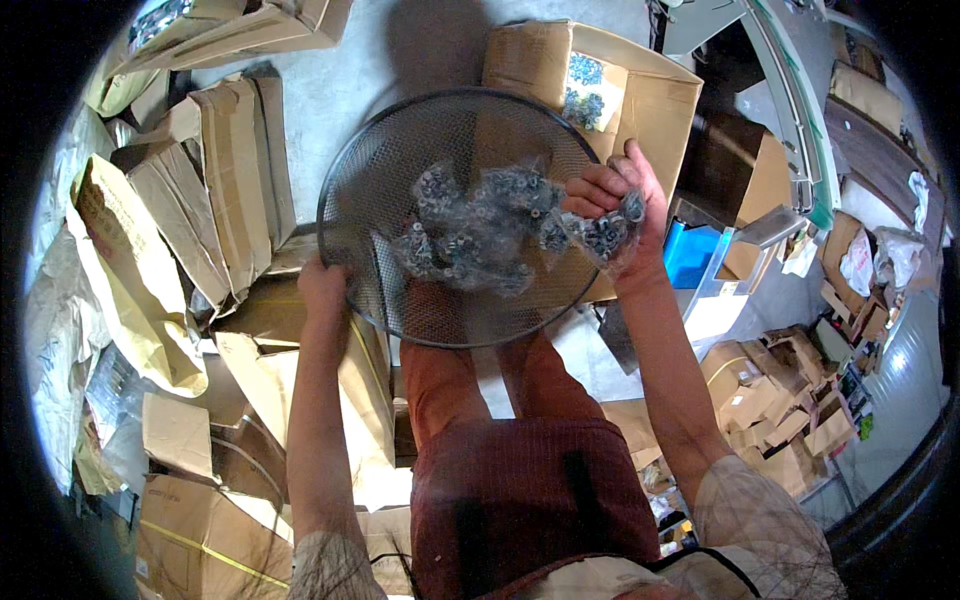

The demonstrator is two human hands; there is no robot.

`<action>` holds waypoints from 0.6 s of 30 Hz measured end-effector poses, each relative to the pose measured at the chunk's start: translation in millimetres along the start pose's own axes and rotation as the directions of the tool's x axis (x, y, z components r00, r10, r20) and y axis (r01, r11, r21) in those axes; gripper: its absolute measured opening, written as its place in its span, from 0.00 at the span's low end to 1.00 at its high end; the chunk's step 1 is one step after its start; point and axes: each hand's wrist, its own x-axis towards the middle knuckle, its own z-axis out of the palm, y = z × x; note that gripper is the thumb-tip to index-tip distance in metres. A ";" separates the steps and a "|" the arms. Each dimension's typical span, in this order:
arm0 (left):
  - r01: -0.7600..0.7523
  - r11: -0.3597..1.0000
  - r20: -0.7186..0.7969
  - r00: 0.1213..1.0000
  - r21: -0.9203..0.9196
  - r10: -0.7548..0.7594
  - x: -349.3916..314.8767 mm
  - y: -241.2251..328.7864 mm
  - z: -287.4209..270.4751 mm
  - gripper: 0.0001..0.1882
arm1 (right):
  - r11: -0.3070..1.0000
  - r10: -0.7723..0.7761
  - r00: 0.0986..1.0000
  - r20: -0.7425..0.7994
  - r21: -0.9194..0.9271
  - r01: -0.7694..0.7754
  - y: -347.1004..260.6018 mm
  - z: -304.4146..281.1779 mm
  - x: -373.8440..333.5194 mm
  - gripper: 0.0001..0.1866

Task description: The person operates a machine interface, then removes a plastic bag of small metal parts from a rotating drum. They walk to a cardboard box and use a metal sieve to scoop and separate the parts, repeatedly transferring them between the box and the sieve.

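A round black wire-mesh basket [372, 185] is in front of me, above my legs. My left hand [325, 287] is closed on its left rim. Several clear plastic bags of small grey metal parts [465, 240] lie inside the basket; the exact kind of part is too small to tell. At the right rim, my right hand [640, 190] has its fingers curled round a clear bag of similar metal parts [605, 236]. That bag sits against the palm, and its left end is close to the bags in the basket.
Beyond the basket stands an open cardboard box [650, 115] with bags of metal parts [584, 90] inside. More cardboard boxes [235, 170] stand on the left, beside a yellowish sack [130, 270]. To the right are a blue bin [690, 255] and piled cartons [775, 390].
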 end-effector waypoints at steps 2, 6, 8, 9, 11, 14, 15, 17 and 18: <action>0.008 0.999 0.017 1.000 -0.047 -0.007 2.3 0.4 1.2 0.17 | 1.000 0.005 0.999 0.035 0.000 -0.005 0.3 -1.4 0.1 0.28; 0.026 0.981 0.030 0.999 -0.193 -0.020 -4.5 6.9 2.6 0.17 | 0.995 0.079 0.996 0.040 -0.057 -0.076 -3.2 -10.3 -4.7 0.23; 0.088 0.876 0.123 0.992 -0.473 -0.033 -6.8 0.8 4.4 0.18 | 0.983 0.127 0.992 -0.004 -0.133 -0.126 7.7 0.8 -13.2 0.26; 0.042 0.946 0.065 0.998 -0.321 -0.022 -6.7 0.7 3.5 0.18 | 0.972 0.149 0.989 -0.008 -0.184 -0.148 17.5 10.0 -17.2 0.30; -0.038 0.999 -0.032 0.999 0.009 0.038 -7.8 12.9 1.8 0.18 | 0.954 0.274 0.949 0.153 -0.168 -0.249 17.2 -4.2 -18.2 0.40; -0.073 0.996 -0.019 0.997 -0.045 0.072 -6.5 8.8 2.9 0.17 | 0.926 0.365 0.930 -0.041 -0.085 -0.368 24.5 -19.2 -21.6 0.38; -0.073 0.996 -0.021 0.997 -0.048 0.072 -1.1 0.5 5.1 0.17 | 0.932 0.362 0.927 -0.102 0.005 -0.364 27.3 -22.7 -21.8 0.32; -0.074 0.996 -0.027 0.997 -0.053 0.073 12.5 -17.8 7.5 0.17 | 0.955 0.295 0.931 -0.216 0.061 -0.289 35.2 -41.6 -22.4 0.26; -0.072 0.997 -0.041 0.997 -0.030 0.071 16.5 -21.3 9.1 0.17 | 0.966 0.257 0.927 -0.275 0.083 -0.244 35.8 -50.2 -23.5 0.23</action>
